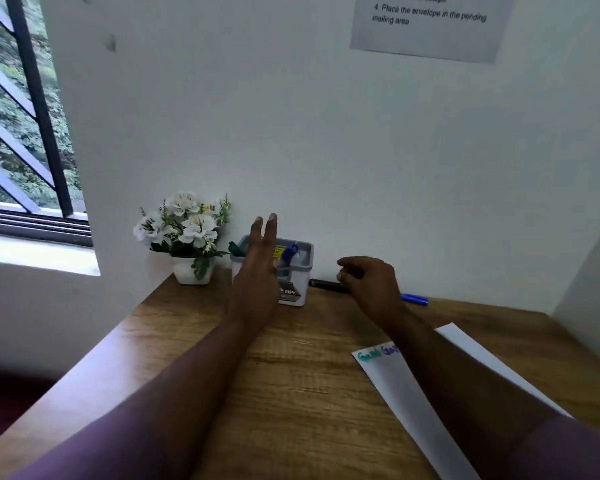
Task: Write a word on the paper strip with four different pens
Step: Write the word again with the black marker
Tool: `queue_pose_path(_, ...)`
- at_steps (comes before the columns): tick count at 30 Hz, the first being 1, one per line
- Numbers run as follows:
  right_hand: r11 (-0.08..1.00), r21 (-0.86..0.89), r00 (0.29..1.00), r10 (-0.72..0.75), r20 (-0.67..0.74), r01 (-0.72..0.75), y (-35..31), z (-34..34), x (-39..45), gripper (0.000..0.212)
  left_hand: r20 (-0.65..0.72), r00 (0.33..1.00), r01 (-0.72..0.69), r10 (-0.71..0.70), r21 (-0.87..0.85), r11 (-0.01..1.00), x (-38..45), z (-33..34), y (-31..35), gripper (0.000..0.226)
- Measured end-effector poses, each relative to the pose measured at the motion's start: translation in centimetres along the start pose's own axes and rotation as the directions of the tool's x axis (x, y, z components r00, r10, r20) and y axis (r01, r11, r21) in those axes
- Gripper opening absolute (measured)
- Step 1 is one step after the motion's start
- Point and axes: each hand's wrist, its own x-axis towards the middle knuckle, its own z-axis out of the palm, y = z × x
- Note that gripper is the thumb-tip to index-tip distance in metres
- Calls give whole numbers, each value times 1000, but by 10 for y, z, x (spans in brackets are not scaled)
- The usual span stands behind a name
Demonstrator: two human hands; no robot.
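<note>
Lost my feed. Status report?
Left hand open before pen holder. Right hand empty over black pen. Paper strip shows two words; right forearm covers part.

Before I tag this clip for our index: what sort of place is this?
Probably an office or mail desk: a wooden desk against the wall, a pen holder, and a posted instruction sheet about envelopes.
</note>
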Motion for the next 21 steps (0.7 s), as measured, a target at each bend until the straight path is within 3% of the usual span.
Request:
queue_pose_path(3,978,-209,995,48,85,-30,25,-10,4,32,-17,994,-109,109,2,994,-10,7,12,63)
queue_pose_path(7,902,-428,963,74,259,46,41,-8,10,42,264,928,-259,265,-55,964,-22,18,24,33)
queue_pose_path(11,721,-663,926,81,369,202,40,3,21,40,399,895,-191,199,-59,980,-23,25,18,29)
queue_pose_path(14,716,-682,905,180,386,149,26,1,34,24,438,890,-124,125,-32,992,-23,26,10,27)
queue_pose_path(17,810,-578,940,114,321,99,11,-18,38,19,420,905,-90,60,51,995,-21,22,17,26)
queue_pose_path(19,971,-228,971,117,211,-68,0,-33,25,18,340,941,-17,0,47,999,-19,20,29,27)
queue_pose_path(21,944,238,960,176,217,-227,-12,-46,3,10,340,938,103,-72,-74,992,-20,19,46,36)
